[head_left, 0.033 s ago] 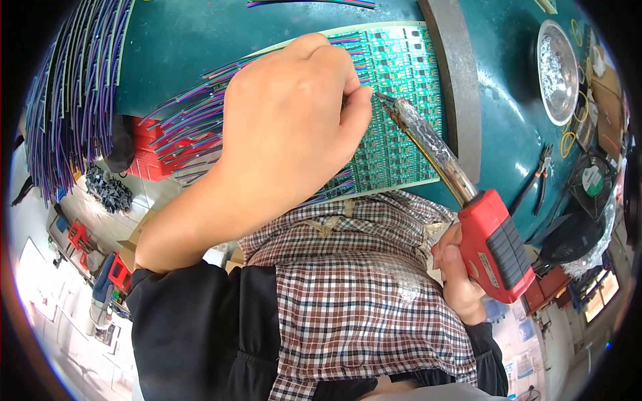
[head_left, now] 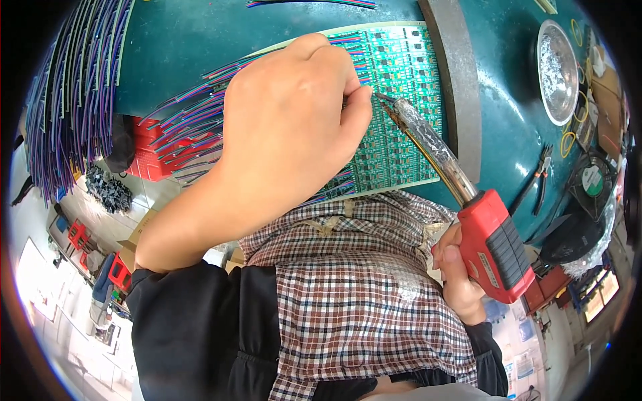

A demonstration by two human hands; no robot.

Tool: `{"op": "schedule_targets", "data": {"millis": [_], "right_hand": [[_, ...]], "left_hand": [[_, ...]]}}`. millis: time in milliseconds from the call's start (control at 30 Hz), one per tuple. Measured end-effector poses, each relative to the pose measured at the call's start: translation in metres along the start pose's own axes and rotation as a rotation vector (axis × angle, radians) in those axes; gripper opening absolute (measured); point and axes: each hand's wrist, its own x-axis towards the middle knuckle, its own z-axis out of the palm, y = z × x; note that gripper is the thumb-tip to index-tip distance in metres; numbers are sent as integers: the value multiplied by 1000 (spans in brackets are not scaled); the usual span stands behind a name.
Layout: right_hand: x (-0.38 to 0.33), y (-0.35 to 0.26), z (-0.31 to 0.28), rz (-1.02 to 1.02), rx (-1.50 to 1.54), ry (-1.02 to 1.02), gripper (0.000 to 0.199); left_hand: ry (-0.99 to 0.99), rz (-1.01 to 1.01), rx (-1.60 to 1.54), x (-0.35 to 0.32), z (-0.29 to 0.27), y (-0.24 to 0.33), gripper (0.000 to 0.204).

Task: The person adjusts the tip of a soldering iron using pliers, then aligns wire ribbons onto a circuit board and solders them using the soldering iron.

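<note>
My left hand (head_left: 287, 113) lies over a green panel of small circuit boards (head_left: 401, 154), thumb and forefinger pinched together near its middle. What they hold is hidden by the fingers. Rows of thin multicoloured wires (head_left: 194, 127) run out from the panel's left part, passing under this hand. My right hand (head_left: 461, 274) is closed round the red and black handle of a soldering iron (head_left: 491, 244). The iron points up and to the left, its dark tip close beside my left fingertips, over the panel. Whether the tip touches the panel I cannot tell.
A grey metal bar (head_left: 458, 87) stands along the panel's right edge. Further right are a metal bowl (head_left: 558, 72), pliers (head_left: 535, 177) and a small fan (head_left: 593, 184). Bundles of wired strips (head_left: 80, 87) hang over the table's left edge. A red crate (head_left: 150, 157) stands below.
</note>
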Motion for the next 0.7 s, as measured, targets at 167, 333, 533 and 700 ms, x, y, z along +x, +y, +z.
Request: {"op": "schedule_targets", "data": {"millis": [167, 333, 533, 700], "right_hand": [[3, -1, 3, -21, 17, 9, 14], [1, 0, 4, -6, 34, 21, 13], [-4, 6, 1, -36, -5, 34, 16], [-1, 3, 4, 9, 95, 58, 17]], "left_hand": [[11, 0, 26, -1, 2, 1, 21], [23, 9, 32, -1, 2, 1, 21], [23, 24, 21, 0, 4, 0, 22], [16, 12, 14, -2, 3, 0, 21]]}}
